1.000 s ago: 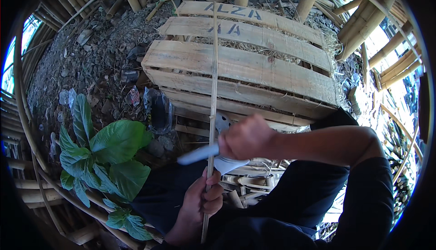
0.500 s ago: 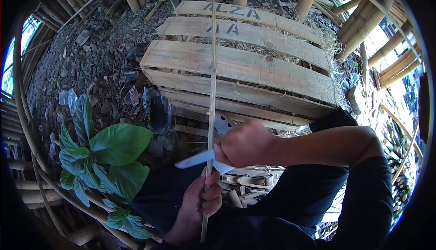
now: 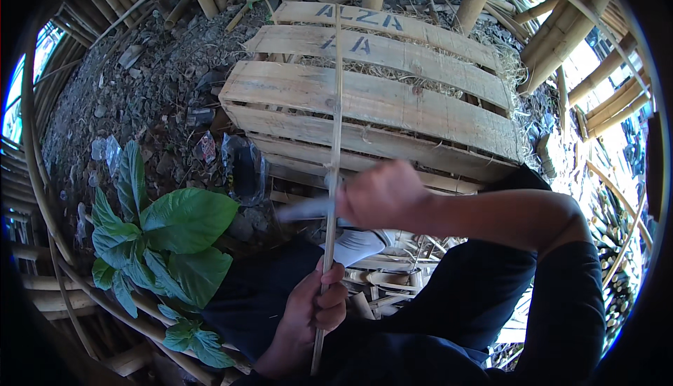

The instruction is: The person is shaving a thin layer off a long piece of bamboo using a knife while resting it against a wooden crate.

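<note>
A long thin bamboo strip point(image 3: 337, 92) runs from near my lap up across the wooden crate. My left hand point(image 3: 314, 303) is wrapped around its lower part. Farther up the strip, my right hand point(image 3: 385, 197) is closed in a fist around a knife, its handle hidden by the fingers. The knife's pale blade point(image 3: 303, 209) points left and crosses the strip; motion blurs both blade and hand. Whether the blade passes in front of the strip or behind it I cannot tell. Below the fist shows a white shoe or sock point(image 3: 356, 246).
The slatted wooden crate point(image 3: 378, 99) lies in front, with straw-like shavings between its slats. A leafy green plant point(image 3: 186, 221) grows at the left. Bamboo poles point(image 3: 568, 29) fence the far side and right. Litter and stones cover the soil point(image 3: 158, 113); cut bamboo pieces point(image 3: 382, 291) lie beneath me.
My right hand and the knife have moved away from me along the strip, farther from my left hand. The strip's far end has shifted slightly right. My left hand keeps its grip.
</note>
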{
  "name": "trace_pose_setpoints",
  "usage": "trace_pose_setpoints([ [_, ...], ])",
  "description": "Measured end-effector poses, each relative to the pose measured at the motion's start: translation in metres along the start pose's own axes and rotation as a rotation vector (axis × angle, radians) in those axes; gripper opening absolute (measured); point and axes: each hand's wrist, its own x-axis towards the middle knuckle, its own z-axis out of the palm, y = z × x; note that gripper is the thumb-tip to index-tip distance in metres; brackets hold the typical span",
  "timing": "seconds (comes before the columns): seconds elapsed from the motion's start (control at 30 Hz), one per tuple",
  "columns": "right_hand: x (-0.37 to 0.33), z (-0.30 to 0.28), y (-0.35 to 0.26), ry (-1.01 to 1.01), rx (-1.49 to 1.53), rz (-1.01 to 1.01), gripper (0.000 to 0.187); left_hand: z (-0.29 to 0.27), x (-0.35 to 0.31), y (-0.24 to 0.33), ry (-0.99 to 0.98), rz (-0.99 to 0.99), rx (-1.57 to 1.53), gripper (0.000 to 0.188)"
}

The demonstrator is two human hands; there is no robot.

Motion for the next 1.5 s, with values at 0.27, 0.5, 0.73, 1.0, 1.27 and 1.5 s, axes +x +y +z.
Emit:
trace_pose_setpoints([
  [0.27, 0.004, -0.008, 0.004, -0.178, -0.06, 0.024, 0.039, 0.001, -0.001, 0.001, 0.008, -0.014, -0.057, 0.027],
  [0.5, 0.014, -0.018, 0.006, -0.212, -0.138, 0.064, 0.04, -0.004, -0.002, 0.003, -0.059, -0.063, -0.073, 0.03],
  [0.73, 0.013, -0.015, 0.014, -0.173, -0.154, 0.098, 0.041, 0.002, -0.004, 0.001, 0.079, -0.032, 0.049, 0.027],
  [1.0, 0.01, -0.009, 0.024, 0.006, -0.11, 0.072, 0.044, 0.007, -0.005, -0.001, 0.141, 0.003, 0.045, 0.026],
  [1.27, 0.016, -0.007, 0.035, 0.021, -0.179, 0.094, 0.044, 0.006, -0.006, 0.004, 0.097, -0.002, 0.064, 0.027],
  [1.5, 0.021, -0.006, 0.032, -0.028, -0.149, 0.217, 0.046, 0.005, -0.006, 0.003, 0.09, -0.02, 0.078, 0.029],
])
